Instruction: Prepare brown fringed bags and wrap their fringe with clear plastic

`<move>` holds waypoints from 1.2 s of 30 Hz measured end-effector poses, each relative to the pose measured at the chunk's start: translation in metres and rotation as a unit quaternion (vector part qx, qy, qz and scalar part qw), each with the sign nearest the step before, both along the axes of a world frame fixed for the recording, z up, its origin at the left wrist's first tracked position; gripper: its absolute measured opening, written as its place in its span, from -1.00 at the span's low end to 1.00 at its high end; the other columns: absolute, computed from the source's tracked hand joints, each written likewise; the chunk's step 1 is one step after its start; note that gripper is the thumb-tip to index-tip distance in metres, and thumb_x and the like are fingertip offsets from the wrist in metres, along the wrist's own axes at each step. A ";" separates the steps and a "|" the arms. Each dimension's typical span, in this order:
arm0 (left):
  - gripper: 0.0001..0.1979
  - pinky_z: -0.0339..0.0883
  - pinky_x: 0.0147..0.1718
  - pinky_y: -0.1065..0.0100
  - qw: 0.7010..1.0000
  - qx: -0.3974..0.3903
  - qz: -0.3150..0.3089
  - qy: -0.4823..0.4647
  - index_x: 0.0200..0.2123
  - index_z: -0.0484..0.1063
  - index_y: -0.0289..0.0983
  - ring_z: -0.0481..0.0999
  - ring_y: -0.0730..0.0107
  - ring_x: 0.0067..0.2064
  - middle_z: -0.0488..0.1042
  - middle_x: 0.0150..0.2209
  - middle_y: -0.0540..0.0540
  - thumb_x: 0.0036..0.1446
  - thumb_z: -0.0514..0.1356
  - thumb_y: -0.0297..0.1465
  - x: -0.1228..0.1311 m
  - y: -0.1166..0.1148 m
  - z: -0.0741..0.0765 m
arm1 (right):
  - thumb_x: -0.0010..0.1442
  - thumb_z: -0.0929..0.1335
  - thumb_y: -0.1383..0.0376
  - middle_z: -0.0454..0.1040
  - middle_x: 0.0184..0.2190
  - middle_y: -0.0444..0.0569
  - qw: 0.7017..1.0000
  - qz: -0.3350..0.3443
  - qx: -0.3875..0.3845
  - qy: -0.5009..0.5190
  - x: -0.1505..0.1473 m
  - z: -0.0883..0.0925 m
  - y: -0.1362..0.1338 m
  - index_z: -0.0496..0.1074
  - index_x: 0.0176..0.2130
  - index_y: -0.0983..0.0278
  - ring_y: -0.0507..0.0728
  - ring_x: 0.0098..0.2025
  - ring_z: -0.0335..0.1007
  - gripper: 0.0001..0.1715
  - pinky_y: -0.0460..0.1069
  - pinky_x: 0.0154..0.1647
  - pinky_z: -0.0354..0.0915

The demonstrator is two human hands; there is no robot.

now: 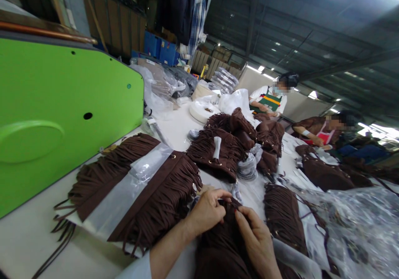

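Observation:
A dark brown fringed bag (218,250) lies in front of me, its lower part running out of view. My left hand (205,212) is closed at the bag's upper edge, with the index finger stretched across it. On the other side, my right hand (256,235) pinches the same edge between thumb and fingers. Something small and red shows by the right thumb, too little to name. Left of my hands lies a flat brown fringed bag panel (168,183) with a translucent plastic strip (127,191) across it. Another fringed piece (285,212) rests to the right.
More brown fringed bags (215,150) are heaped ahead on the white table (174,125), beside a white roll (204,112). Clear plastic bags (358,225) cover the right side. A green machine panel (71,117) borders the left. Two people (269,100) work at the far side.

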State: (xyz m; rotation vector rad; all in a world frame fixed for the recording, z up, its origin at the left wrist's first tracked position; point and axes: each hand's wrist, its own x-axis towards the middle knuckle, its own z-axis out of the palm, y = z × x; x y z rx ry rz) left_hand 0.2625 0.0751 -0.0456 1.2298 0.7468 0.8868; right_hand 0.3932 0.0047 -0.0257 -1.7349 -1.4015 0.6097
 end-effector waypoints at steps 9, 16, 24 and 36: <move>-0.92 -0.10 -0.78 0.53 0.997 -0.073 -0.007 -0.017 -0.60 0.34 -0.30 0.10 0.63 -0.76 0.29 -0.70 0.09 -0.19 0.11 -0.40 -0.004 0.003 0.009 | -0.04 0.18 -0.03 0.35 -0.56 -0.03 0.969 -0.188 -0.036 -0.154 0.017 0.002 0.004 0.25 -0.47 0.18 0.20 -0.47 0.28 -0.65 0.08 -0.39 0.17; -0.84 0.05 -0.75 0.54 0.997 -0.055 -0.013 -0.044 -0.51 0.37 -0.32 0.22 0.61 -0.73 0.37 -0.63 0.05 -0.13 0.11 -0.33 -0.002 0.002 0.015 | -0.01 0.37 0.05 0.49 -0.36 -0.07 0.995 0.028 -0.050 0.082 0.000 0.006 0.002 0.38 -0.12 0.24 0.09 -0.42 0.34 -0.52 -0.04 -0.41 0.23; -0.93 -0.02 -0.80 0.55 0.997 -0.063 -0.034 -0.021 -0.56 0.39 -0.33 0.19 0.60 -0.76 0.30 -0.70 0.10 -0.23 0.14 -0.48 -0.003 0.004 0.004 | -0.11 0.41 -0.06 0.24 -0.68 -0.22 0.987 -0.096 -0.052 0.118 -0.002 0.004 0.003 0.51 -0.37 0.28 -0.01 -0.61 0.08 -0.53 -0.10 -0.61 0.04; -0.83 -0.06 -0.76 0.54 0.994 -0.074 0.012 -0.075 -0.57 0.34 -0.30 0.14 0.65 -0.75 0.36 -0.67 0.05 -0.14 0.14 -0.30 0.000 0.001 0.012 | -0.11 0.44 0.05 0.48 -0.44 -0.08 0.998 0.008 -0.018 0.063 -0.007 0.009 0.005 0.52 -0.44 0.23 0.11 -0.37 0.34 -0.69 -0.05 -0.30 0.26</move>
